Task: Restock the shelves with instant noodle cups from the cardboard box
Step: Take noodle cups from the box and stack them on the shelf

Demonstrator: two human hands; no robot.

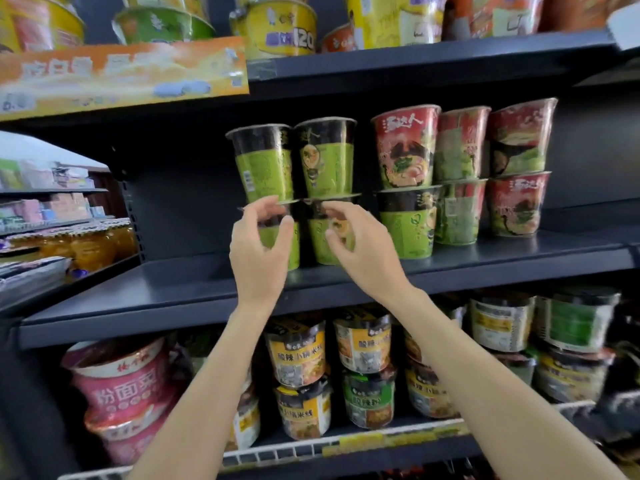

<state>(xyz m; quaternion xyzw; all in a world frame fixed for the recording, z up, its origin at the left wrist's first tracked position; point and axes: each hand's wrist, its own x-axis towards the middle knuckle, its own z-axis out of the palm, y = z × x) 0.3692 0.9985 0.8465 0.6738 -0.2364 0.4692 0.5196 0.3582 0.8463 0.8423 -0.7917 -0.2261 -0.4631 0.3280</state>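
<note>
lower green cups (323,244) half hidden behind hands; top-shelf tubs (273,26) cropped; labels blurred

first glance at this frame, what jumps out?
Two bare hands, the left hand and the right hand, raised in front of the stacked green noodle cups on the middle shelf. Right of those stand red noodle cups, also stacked two high.

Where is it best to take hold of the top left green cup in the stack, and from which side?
Probably grip the top left green cup round its green lower body, from the front. It stands upright on another cup, its right side is close against the neighbouring green cup, and the shelf front is open.
</note>
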